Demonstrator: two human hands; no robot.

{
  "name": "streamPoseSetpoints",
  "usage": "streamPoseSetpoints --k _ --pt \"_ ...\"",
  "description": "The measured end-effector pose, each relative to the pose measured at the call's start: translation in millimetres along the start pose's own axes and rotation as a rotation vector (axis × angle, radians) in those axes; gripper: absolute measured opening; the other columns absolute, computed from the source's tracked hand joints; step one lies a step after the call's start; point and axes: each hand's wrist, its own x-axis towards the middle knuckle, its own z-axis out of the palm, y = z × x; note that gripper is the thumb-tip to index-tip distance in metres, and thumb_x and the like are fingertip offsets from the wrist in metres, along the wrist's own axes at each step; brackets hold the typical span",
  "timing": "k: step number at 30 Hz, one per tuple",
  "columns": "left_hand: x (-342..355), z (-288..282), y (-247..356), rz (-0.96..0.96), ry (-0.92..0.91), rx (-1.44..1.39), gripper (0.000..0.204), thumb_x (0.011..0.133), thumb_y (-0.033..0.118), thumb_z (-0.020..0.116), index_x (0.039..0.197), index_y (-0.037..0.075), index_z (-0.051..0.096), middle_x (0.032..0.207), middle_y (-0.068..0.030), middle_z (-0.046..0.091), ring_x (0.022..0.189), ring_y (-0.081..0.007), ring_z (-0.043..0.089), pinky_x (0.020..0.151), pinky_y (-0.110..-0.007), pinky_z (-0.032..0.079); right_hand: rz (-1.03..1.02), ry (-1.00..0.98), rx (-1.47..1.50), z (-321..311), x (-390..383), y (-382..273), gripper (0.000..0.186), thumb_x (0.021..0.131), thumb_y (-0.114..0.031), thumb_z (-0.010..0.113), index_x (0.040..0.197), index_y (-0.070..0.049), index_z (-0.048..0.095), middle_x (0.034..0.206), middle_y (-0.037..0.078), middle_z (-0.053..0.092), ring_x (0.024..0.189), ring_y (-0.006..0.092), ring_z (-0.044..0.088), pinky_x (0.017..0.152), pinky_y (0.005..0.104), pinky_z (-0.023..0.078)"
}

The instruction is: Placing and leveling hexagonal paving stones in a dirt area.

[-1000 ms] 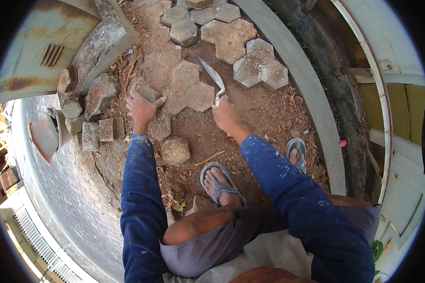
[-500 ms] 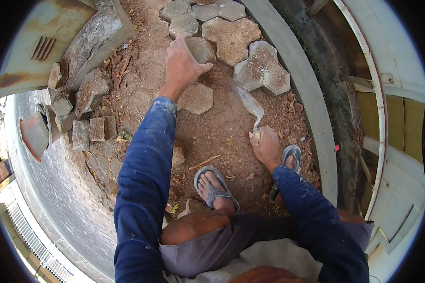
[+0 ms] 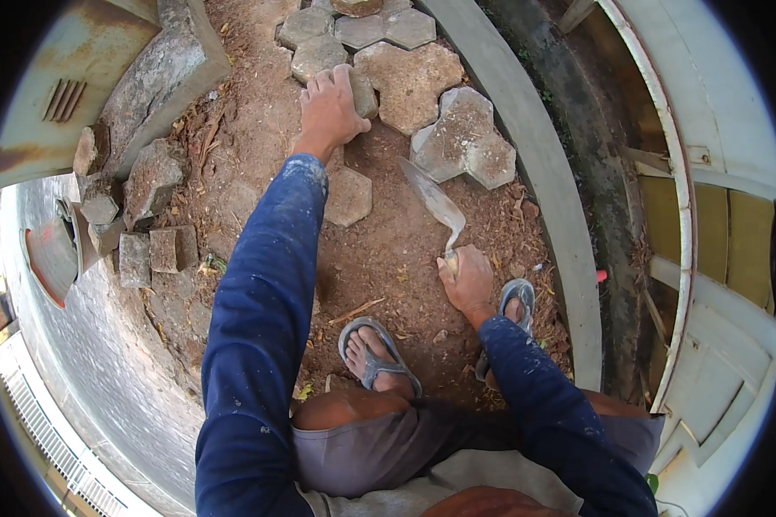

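My left hand [image 3: 329, 112] is on a hexagonal concrete paving block [image 3: 365, 95]. The fingers curl over its far left side and the thumb bends round the near edge, covering much of it. Low over the soil, my right hand [image 3: 468, 277] is closed round the handle of a pointed trowel [image 3: 436, 200]. Its long grey blade points away from me to the far left, toward the joined pavers. Another hexagonal block [image 3: 348, 196] lies in the dirt just nearer than my left hand. A brown three-lobed paver [image 3: 408, 84] sits right of the held block.
Right of it lies a pale three-lobed paver [image 3: 467, 142]. A concrete kerb [image 3: 539, 155] curves along the right, with a ditch [image 3: 591, 198] beyond. Broken blocks [image 3: 153, 185] are heaped at left beside a rusty metal panel [image 3: 69, 95]. My sandalled feet [image 3: 379, 358] stand on the soil.
My left hand has shifted over the paving block, its fingers now covering more of the far left side. The whole view has slid slightly; the trowel stays in my right hand.
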Motion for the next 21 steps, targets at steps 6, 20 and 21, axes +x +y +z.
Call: streamPoseSetpoints --k 6,20,21 --pt "3 -1 -24 0.222 0.057 -0.015 0.098 0.059 0.026 0.094 0.139 0.010 0.040 0.130 -0.0227 0.055 0.124 -0.0425 0.052 0.104 -0.051 0.045 -0.012 0.011 0.018 -2 3 -5 0.035 0.088 -0.039 0.068 0.092 -0.005 0.060 0.089 0.015 0.057 0.086 0.0368 0.058 0.078 0.0480 0.044" --pt "24 -28 -19 0.232 -0.310 0.109 0.104 0.066 0.031 0.092 0.145 -0.002 0.033 0.135 -0.0294 0.053 0.126 -0.0450 0.054 0.104 -0.047 0.049 0.001 -0.026 -0.021 0 1 -5 0.035 0.087 -0.038 0.069 0.093 -0.005 0.060 0.089 0.015 0.058 0.085 0.0373 0.058 0.076 0.0481 0.044" --pt "25 -29 -19 0.218 -0.322 0.084 0.106 0.066 0.031 0.092 0.147 -0.003 0.032 0.135 -0.0297 0.053 0.125 -0.0453 0.055 0.103 -0.047 0.049 0.001 -0.025 -0.024 -1 2 -5 0.035 0.087 -0.038 0.069 0.093 -0.005 0.060 0.089 0.015 0.058 0.085 0.0373 0.058 0.076 0.0481 0.044"
